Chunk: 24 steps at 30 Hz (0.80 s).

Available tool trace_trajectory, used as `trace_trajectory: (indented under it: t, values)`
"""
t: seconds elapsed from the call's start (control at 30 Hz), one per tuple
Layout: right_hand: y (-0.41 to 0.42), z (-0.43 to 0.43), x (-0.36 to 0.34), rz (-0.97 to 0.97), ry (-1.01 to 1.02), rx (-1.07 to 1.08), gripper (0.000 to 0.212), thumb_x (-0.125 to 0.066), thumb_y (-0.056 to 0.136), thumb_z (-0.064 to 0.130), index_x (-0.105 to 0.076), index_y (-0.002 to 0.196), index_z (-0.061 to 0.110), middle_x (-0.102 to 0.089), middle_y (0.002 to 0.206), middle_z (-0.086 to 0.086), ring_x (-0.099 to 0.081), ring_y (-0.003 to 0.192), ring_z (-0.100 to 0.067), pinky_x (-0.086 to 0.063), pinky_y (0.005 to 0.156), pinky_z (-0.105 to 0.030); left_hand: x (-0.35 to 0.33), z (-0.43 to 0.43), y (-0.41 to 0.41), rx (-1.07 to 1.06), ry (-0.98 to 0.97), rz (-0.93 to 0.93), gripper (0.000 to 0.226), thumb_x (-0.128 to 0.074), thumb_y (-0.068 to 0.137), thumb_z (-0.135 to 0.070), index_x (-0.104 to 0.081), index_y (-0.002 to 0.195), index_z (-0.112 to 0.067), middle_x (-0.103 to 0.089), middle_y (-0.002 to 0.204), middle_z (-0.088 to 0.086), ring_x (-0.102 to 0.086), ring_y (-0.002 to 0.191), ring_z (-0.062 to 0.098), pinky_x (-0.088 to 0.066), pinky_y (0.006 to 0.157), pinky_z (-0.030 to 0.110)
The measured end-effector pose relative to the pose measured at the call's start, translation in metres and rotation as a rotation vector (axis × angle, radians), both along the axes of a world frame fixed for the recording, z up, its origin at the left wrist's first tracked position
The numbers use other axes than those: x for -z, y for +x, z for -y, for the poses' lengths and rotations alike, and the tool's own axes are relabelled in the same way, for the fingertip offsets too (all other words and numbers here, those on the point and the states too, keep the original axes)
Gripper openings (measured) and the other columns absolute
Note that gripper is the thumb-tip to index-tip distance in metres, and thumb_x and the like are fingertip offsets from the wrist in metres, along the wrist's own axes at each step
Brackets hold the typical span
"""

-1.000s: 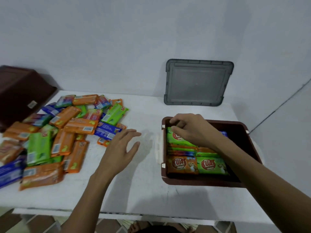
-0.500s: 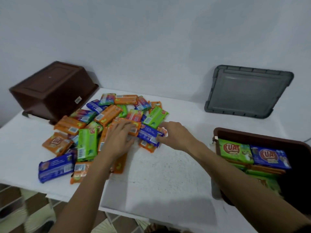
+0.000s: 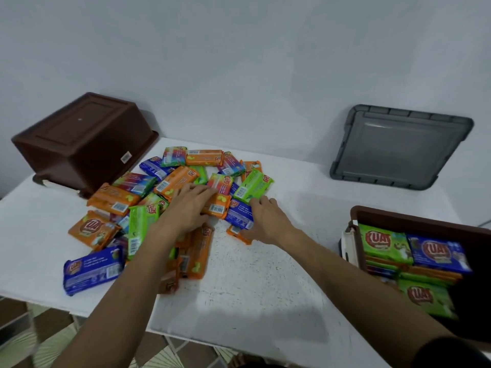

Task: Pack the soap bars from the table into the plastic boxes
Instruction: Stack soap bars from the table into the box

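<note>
A loose pile of wrapped soap bars (image 3: 170,187), orange, green and blue, lies on the white table (image 3: 265,282) left of centre. My left hand (image 3: 186,211) rests flat on the pile, fingers spread over an orange bar (image 3: 216,207). My right hand (image 3: 267,220) is at the pile's right edge, fingers and thumb curled around the end of a blue bar (image 3: 237,213); a small orange bar (image 3: 235,233) lies under it. At the right edge stands an open brown plastic box (image 3: 398,215) with green, blue and orange bars stacked inside.
A second brown box (image 3: 85,144) lies upside down at the back left against the wall. A grey lid (image 3: 398,147) leans on the wall at the back right. The table's front edge runs below my forearms, with tiled floor beneath.
My right hand left the box and came across to the pile, now gripping the blue bar's end. My left hand slid forward onto the orange bars. The view turned left.
</note>
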State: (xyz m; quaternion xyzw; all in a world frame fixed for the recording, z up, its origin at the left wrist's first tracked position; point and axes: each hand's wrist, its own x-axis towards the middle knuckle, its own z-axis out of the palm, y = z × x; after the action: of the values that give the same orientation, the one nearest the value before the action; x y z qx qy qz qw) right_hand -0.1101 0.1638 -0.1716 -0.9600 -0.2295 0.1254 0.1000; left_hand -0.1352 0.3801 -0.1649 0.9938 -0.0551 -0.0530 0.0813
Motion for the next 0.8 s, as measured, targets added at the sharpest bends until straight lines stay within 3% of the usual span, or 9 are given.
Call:
trace_trajectory:
  t: [0.13, 0.23, 0.37, 0.5, 0.6, 0.73, 0.8]
  values:
    - [-0.001, 0.004, -0.006, -0.031, -0.068, -0.019, 0.081, -0.072, 0.073, 0.061, -0.043, 0.131, 0.013, -0.050, 0.125, -0.008, -0.049, 0.115, -0.021, -0.050, 0.090, -0.035, -0.005, 0.004, 0.001, 0.014, 0.034, -0.022, 0.079, -0.065, 0.084, -0.046, -0.024, 0.150, -0.029, -0.030, 0.151, -0.002, -0.021, 0.137, 0.024, -0.017, 0.111, 0.044]
    - [0.000, 0.012, -0.015, -0.161, 0.027, 0.061, 0.075, -0.072, 0.071, 0.064, -0.051, 0.125, 0.016, -0.057, 0.112, -0.005, -0.056, 0.102, -0.019, -0.055, 0.080, -0.032, -0.009, 0.009, -0.003, 0.015, -0.011, 0.035, 0.077, -0.064, 0.085, -0.046, -0.025, 0.149, -0.029, -0.031, 0.150, 0.000, -0.023, 0.135, 0.024, -0.019, 0.110, 0.044]
    - [-0.007, 0.033, -0.042, -0.309, 0.328, 0.172, 0.037, -0.064, 0.085, 0.042, -0.066, 0.106, 0.012, -0.065, 0.089, 0.002, -0.060, 0.078, -0.011, -0.050, 0.064, -0.027, -0.020, 0.019, -0.007, -0.008, -0.129, 0.141, 0.074, -0.067, 0.083, -0.044, -0.028, 0.145, -0.030, -0.038, 0.143, -0.001, -0.030, 0.129, 0.021, -0.024, 0.105, 0.042]
    - [-0.016, 0.062, -0.065, -0.333, 0.621, 0.229, 0.020, -0.050, 0.098, 0.036, -0.060, 0.105, 0.020, -0.062, 0.101, 0.006, -0.059, 0.082, -0.007, -0.047, 0.058, -0.016, -0.031, 0.036, -0.012, 0.011, -0.202, 0.229, 0.077, -0.068, 0.081, -0.049, -0.029, 0.143, -0.028, -0.041, 0.139, -0.001, -0.036, 0.123, 0.018, -0.034, 0.103, 0.039]
    - [-0.021, 0.088, -0.081, -0.317, 0.730, 0.190, 0.011, -0.049, 0.099, 0.032, -0.054, 0.106, 0.026, -0.059, 0.103, 0.011, -0.062, 0.089, -0.008, -0.052, 0.055, -0.013, -0.044, 0.053, -0.016, -0.022, -0.357, 0.242, 0.078, -0.074, 0.078, -0.042, -0.032, 0.141, -0.026, -0.042, 0.139, -0.001, -0.046, 0.119, 0.018, -0.042, 0.096, 0.038]
    - [-0.030, 0.122, -0.096, -0.321, 0.817, 0.159, 0.021, -0.053, 0.097, 0.028, -0.053, 0.118, 0.028, -0.059, 0.111, 0.009, -0.065, 0.098, -0.014, -0.057, 0.062, -0.018, -0.060, 0.078, -0.022, -0.039, -0.575, 0.237, 0.075, -0.078, 0.076, -0.035, -0.035, 0.137, -0.026, -0.047, 0.130, -0.008, -0.056, 0.103, 0.006, -0.052, 0.081, 0.033]
    - [-0.036, 0.140, -0.102, -0.323, 0.877, 0.178, 0.026, -0.055, 0.096, 0.027, -0.055, 0.121, 0.026, -0.061, 0.113, 0.004, -0.066, 0.095, -0.015, -0.058, 0.065, -0.022, -0.067, 0.094, -0.026, -0.063, -0.691, 0.246, 0.070, -0.078, 0.076, -0.029, -0.036, 0.132, -0.028, -0.049, 0.116, -0.020, -0.055, 0.095, -0.005, -0.049, 0.072, 0.021]
